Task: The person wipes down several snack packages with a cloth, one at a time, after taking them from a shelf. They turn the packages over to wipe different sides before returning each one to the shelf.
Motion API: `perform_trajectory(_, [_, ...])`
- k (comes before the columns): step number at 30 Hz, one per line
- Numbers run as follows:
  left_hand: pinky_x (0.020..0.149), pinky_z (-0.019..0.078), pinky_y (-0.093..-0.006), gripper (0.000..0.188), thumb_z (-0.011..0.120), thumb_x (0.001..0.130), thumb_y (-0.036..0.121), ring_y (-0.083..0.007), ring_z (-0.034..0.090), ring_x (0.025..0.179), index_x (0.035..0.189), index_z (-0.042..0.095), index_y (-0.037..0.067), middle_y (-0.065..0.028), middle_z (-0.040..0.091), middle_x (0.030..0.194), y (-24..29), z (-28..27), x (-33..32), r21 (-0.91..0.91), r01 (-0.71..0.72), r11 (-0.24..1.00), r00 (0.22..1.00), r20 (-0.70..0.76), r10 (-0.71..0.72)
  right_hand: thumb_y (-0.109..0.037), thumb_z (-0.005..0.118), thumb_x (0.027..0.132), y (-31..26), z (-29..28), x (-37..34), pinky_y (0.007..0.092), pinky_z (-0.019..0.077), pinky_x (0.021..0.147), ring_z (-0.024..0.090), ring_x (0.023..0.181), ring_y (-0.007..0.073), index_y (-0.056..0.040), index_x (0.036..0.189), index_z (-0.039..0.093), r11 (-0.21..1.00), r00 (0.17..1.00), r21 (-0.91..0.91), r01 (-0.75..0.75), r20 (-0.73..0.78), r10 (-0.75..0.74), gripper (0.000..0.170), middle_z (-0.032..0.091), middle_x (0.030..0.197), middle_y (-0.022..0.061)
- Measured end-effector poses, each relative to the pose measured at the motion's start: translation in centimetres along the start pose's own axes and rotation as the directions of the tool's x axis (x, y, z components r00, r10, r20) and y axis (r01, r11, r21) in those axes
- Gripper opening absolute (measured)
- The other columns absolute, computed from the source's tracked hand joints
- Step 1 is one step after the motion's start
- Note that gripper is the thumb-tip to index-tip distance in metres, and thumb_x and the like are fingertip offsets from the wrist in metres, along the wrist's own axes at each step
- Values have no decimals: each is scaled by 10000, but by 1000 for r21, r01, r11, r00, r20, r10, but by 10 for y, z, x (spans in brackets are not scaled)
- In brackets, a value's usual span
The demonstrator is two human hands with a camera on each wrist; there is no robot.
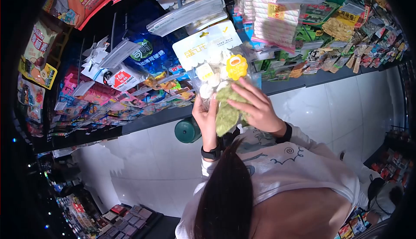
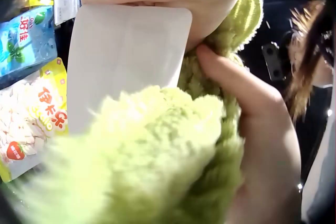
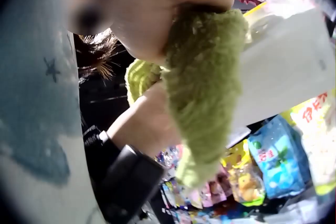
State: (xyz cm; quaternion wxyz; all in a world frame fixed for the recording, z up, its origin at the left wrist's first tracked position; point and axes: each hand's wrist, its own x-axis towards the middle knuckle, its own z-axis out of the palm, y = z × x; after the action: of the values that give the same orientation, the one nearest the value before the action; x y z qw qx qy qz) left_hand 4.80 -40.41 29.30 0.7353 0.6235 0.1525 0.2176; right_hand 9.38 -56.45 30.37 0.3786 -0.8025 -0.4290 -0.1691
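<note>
A clear snack bag with a white header card, a yellow flower-shaped badge and white pieces inside is held up before the shelf rack. My left hand grips its lower left edge, with the thumb towards me. A fuzzy green cloth lies against the lower front of the bag and hangs below it. My right hand holds this cloth, fingers spread over it towards the badge. In the left wrist view the bag's plain white back shows behind the cloth. The right wrist view has the cloth hanging beneath the hand.
Hanging snack bags fill the rack, including pink-and-white sticks and a dark blue bag. Price-tag holders jut out close above the held bag. A green round bin or stool stands on the tiled floor.
</note>
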Motion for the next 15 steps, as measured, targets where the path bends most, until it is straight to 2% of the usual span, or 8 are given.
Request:
perform_trajectory(2, [803,434,-232,319,600,875,93,-98,565,905,1160,528,-31,-66,618,1039,5,3,-2,-20,27,999,998,-56,-28,5,535,798,19,-12,-3,353,421,939,484,1170,309,-88,1170,581,969,967,-37,-244,-80,240,386,541,1220,126])
perform_trajectory(3, [798,432,-227,311,603,872,82,-85,558,900,1153,533,-31,-59,619,1033,5,3,-3,-57,38,998,996,-75,-42,-18,540,819,26,-11,-7,338,419,922,498,1131,286,-76,1199,547,925,926,121,-361,-73,371,384,543,1201,123])
perform_trajectory(5, [803,429,-225,308,610,867,82,-80,558,906,1146,540,-29,-59,620,1035,1,-2,-3,-136,77,988,993,-78,-88,-64,548,862,35,-6,-14,308,415,889,526,1054,241,-51,1257,478,723,793,410,-556,1,609,401,546,1163,117])
perform_trajectory(8, [804,433,-228,294,603,871,86,-91,565,908,1137,544,-25,-71,619,1044,5,-10,5,-256,79,963,993,-69,-100,-131,572,884,36,-7,-11,288,402,857,510,977,161,-28,1286,415,363,679,732,-577,183,711,444,534,1143,85])
perform_trajectory(9, [807,437,-230,300,605,868,79,-95,567,913,1142,539,-24,-74,618,1050,7,-13,6,-230,73,970,993,-71,-91,-191,679,817,41,-8,-14,297,397,886,489,1031,134,-18,1292,395,218,639,793,-570,260,724,580,526,1154,72])
perform_trajectory(12, [813,440,-235,314,609,864,70,-99,571,915,1154,531,-22,-80,618,1059,16,-5,9,-188,75,979,997,-21,-80,-242,765,729,39,-20,0,291,393,910,493,1065,147,-3,1287,396,463,757,666,-586,244,606,710,523,1165,101])
perform_trajectory(13, [824,438,-238,332,609,861,58,-101,571,928,1173,522,-18,-85,615,1075,18,-1,9,-203,85,976,996,9,-85,-257,821,647,39,-19,8,294,405,914,505,1076,156,7,1275,405,439,731,679,-589,216,647,799,525,1170,111])
perform_trajectory(15, [837,434,-242,346,604,865,57,-104,562,959,1190,511,-19,-88,607,1093,16,2,9,-220,109,970,994,27,-105,-241,816,648,50,-21,9,299,417,902,518,1058,158,5,1270,411,383,710,679,-627,294,640,782,531,1163,106])
